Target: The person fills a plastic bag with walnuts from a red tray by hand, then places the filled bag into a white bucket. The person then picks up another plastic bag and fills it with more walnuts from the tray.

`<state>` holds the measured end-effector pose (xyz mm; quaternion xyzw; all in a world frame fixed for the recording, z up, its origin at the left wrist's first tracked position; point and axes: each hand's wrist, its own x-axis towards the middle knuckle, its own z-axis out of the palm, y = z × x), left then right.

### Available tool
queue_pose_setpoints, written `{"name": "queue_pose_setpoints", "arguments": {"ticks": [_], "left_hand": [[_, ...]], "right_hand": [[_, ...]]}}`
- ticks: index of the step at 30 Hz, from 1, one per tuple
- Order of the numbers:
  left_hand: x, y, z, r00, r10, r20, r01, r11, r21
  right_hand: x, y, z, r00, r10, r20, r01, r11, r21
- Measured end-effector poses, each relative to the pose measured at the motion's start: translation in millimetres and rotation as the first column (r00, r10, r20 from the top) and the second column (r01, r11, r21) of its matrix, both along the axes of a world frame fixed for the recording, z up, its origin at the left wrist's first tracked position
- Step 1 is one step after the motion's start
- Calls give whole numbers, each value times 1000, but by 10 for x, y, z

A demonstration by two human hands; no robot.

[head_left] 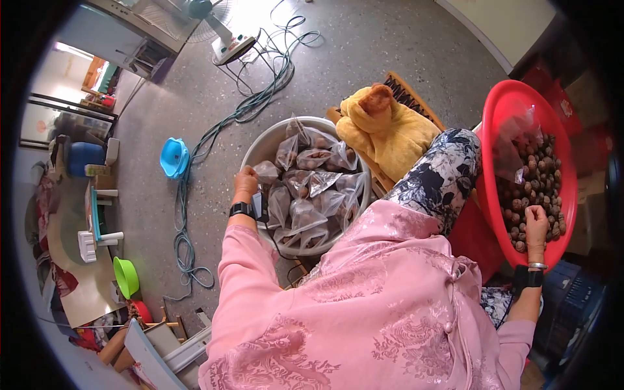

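My left hand, a dark watch on its wrist, is closed at the left rim of a whitish tub. Its fingers are curled, and what they grip cannot be made out. Inside the tub lie several clear plastic bags filled with brown, walnut-like nuts. On the other side, my right hand reaches into a red basin, low over loose walnuts. Its fingertips are pinched together; anything between them is hidden. Crumpled clear plastic bags rest on the walnuts at the basin's upper left.
A yellow plush cloth lies on a wooden seat beyond my knee. Green hose or cable winds across the floor, near a fan. A blue basin and a green basin stand at the left.
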<state>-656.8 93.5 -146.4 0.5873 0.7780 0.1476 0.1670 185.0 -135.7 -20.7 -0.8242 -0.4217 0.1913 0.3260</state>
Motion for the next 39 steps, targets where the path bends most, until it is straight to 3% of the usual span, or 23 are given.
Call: {"name": "queue_pose_setpoints", "arguments": {"ticks": [5, 7, 9, 12, 15, 22, 25, 27, 28, 30, 33, 39], "left_hand": [[-70, -32, -569, 998, 27, -64, -35, 991, -133], [-91, 40, -519, 985, 158, 63, -153, 985, -84], [-186, 96, -470, 994, 108, 6, -108, 994, -9], [-354, 230, -409, 966, 235, 107, -239, 971, 20], [-393, 289, -293, 800, 408, 439, -372, 912, -170], [-265, 306, -128, 700, 456, 550, -445, 880, -163], [-332, 324, -226, 751, 436, 496, -427, 894, -139], [-452, 306, -396, 959, 206, 194, -204, 978, -35], [-330, 249, -269, 959, 207, 194, -204, 978, -36], [7, 49, -6, 997, -28, -72, 18, 990, -139], [153, -145, -166, 997, -69, -40, 60, 980, -187], [353, -198, -201, 983, 115, -142, -139, 974, -178]], "right_hand": [[54, -22, -63, 999, 6, 45, -5, 1000, -12], [58, -33, -65, 999, 1, 45, 0, 1000, -20], [48, -32, -64, 999, -5, 44, 6, 1000, -30], [53, -38, -63, 999, -19, 30, 21, 999, -50], [93, -51, -88, 997, 7, 73, -4, 999, -43], [80, -76, -116, 983, 39, 181, -37, 999, -15], [69, -91, -120, 979, 40, 197, -40, 999, -8], [80, -94, -128, 980, 37, 196, -36, 999, -10], [94, -97, -138, 978, 37, 205, -38, 999, -2], [102, -93, -149, 976, 38, 214, -40, 999, 6], [91, -93, -140, 977, 31, 213, -33, 999, 4], [76, -88, -142, 982, 39, 184, -37, 999, -10]]}}
